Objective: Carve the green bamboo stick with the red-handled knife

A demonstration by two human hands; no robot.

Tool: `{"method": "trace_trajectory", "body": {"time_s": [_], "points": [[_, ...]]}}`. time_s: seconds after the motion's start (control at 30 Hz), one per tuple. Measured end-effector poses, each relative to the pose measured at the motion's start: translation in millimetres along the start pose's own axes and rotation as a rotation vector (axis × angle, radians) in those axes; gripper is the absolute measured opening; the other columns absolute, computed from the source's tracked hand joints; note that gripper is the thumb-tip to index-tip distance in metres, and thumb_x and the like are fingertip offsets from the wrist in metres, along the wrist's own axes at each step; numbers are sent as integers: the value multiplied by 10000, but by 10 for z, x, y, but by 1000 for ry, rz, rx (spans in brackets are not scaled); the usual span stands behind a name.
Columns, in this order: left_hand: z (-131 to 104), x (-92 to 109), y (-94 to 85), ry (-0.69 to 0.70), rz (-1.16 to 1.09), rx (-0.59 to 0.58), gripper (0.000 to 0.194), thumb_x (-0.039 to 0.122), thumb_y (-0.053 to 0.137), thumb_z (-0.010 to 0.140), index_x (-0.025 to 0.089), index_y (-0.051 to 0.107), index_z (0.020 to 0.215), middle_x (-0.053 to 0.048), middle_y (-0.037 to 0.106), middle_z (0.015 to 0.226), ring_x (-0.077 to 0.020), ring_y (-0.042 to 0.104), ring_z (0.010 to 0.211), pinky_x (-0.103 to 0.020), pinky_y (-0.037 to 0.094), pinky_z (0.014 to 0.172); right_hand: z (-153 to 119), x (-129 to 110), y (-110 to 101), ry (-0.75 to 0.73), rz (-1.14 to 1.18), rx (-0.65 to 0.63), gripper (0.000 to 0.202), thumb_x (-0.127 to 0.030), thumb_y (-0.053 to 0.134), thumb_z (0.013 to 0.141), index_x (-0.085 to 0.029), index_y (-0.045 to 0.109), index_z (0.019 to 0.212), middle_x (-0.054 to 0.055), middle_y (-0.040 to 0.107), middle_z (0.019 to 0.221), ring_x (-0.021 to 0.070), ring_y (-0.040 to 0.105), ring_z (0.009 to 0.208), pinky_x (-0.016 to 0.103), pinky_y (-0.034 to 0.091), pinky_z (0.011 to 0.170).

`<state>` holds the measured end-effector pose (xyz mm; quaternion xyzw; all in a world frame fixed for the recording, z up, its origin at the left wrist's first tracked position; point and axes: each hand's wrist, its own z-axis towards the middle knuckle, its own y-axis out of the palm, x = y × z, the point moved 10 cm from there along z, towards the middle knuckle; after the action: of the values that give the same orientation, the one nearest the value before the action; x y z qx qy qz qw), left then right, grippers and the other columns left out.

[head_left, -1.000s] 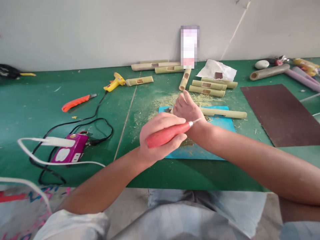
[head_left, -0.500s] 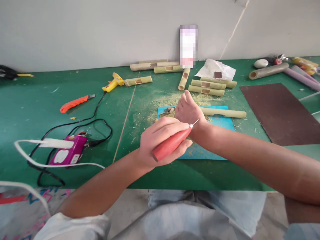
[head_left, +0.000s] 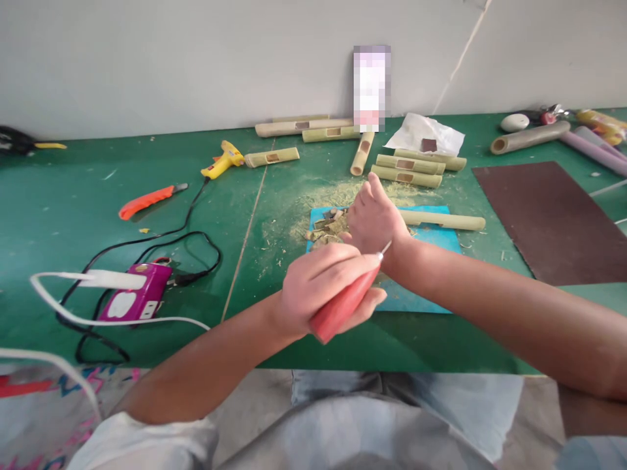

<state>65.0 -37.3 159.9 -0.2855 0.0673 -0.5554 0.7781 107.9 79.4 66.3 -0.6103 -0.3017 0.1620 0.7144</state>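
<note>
Your left grip (head_left: 313,287) is closed around a red-handled awl (head_left: 345,300), held above the near part of the blue mat (head_left: 414,297), with its thin metal tip (head_left: 386,247) leading away from you. Your right grip (head_left: 375,215) is over the middle of the blue mat, fingers partly curled; you cannot tell from this view whether it holds anything. The long bamboo tube (head_left: 458,221) runs from behind that right grip out past the right edge of the blue mat. The main hazard is the tip: it overlaps your right wrist in view, though whether it touches is unclear, so a slip or a sudden push by the left grip could prick the skin. Shavings (head_left: 333,230) lie on the left rear part of the blue mat and could let a piece slide if it is pressed there. The tube, being round, could roll if nothing steadies it. Left of the blue mat, the orange cutter (head_left: 147,202) has some blade showing, and the black cord (head_left: 193,209) could snag a sleeve (head_left: 147,444) reaching that way.
</note>
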Motion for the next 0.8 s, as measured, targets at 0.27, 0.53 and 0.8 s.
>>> {"method": "trace_trajectory", "body": {"time_s": [0.27,0.53,0.8], "points": [[2,-13,-28,6,-9,16,275,286,743,872,168,668,1109,-72,764,903,-180,742,765,-298,679,681,-18,108,-28,127,-251,-47,641,-581,462,963,-75,738,1242,184,724,1293,399,546,1378,575,250,1279],[-29,180,48,114,-164,-88,333,363,715,910,99,657,1105,-91,745,861,-163,727,701,-268,646,609,-36,133,-3,135,-272,-6,593,-540,407,976,-122,746,1225,160,749,1253,403,579,1326,634,222,1260],[-36,93,34,66,-10,-34,338,327,758,863,128,667,1120,-69,753,854,-176,731,726,-279,647,636,-23,142,-38,151,-243,17,601,-563,445,964,-101,755,1192,183,745,1242,404,584,1317,634,253,1238]]}}
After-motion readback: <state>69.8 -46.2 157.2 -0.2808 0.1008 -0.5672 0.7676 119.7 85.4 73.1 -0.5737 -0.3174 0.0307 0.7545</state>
